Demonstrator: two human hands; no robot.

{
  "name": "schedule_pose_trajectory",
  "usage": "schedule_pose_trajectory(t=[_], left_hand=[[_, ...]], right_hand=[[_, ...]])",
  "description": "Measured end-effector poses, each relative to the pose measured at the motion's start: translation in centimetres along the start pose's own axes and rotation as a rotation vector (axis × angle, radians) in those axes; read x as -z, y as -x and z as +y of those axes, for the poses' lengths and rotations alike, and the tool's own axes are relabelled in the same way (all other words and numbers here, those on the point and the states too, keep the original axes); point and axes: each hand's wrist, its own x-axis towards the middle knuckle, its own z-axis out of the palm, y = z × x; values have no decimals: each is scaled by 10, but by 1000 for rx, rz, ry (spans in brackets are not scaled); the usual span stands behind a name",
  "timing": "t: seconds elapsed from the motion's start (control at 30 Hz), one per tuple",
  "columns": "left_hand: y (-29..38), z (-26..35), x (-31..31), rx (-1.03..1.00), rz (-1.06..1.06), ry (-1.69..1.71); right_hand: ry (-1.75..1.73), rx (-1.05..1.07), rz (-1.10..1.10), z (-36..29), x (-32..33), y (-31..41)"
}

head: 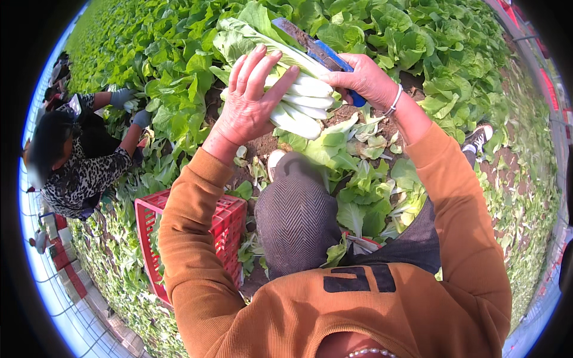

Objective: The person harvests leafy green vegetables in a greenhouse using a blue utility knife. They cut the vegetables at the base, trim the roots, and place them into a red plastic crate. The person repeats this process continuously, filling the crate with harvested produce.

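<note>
Several leafy greens with thick white stalks (302, 105) lie together as a bunch, root ends towards the lower right and leaves towards the upper left. My left hand (253, 94) rests on the bunch with its fingers spread, over the stalks and lower leaves; its grip underneath is hidden. In my right hand (362, 80) is a blue utility knife (329, 56), its wide, soil-stained blade pointing to the upper left above the bunch. The right thumb reaches to the stalks' edge. Loose leaves (333, 145) lie on the soil below the hands.
Rows of growing leafy greens (179, 40) spread ahead. A red plastic crate (230, 219) stands on its side at my left. Farther left, a co-worker (85, 165) in grey gloves crouches among the plants. Cut leaves (365, 201) litter the ground by my knee.
</note>
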Motion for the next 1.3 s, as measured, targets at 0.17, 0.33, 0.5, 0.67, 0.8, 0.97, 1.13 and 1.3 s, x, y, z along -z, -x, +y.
schedule_pose_trajectory(t=[0.17,0.33,0.5,0.67,0.8,0.97,1.13,1.3], left_hand=[[-51,35,29,-80,-123,172],[-53,57,57,-119,-75,-29],[-5,43,132,110,-375,-230],[118,52,320,435,-413,-680],[270,92,423,737,-636,-981],[388,141,420,1049,-815,-986],[437,104,346,1105,-749,-964],[494,61,284,1453,-561,-861]], right_hand=[[-132,70,73,-31,11,67],[-6,236,236,-48,-9,99],[-109,310,426,-23,7,137],[-16,66,642,75,97,176],[-29,-135,746,182,160,216],[-35,-249,778,234,137,242],[86,-250,694,224,80,236],[107,-249,677,217,48,239]])
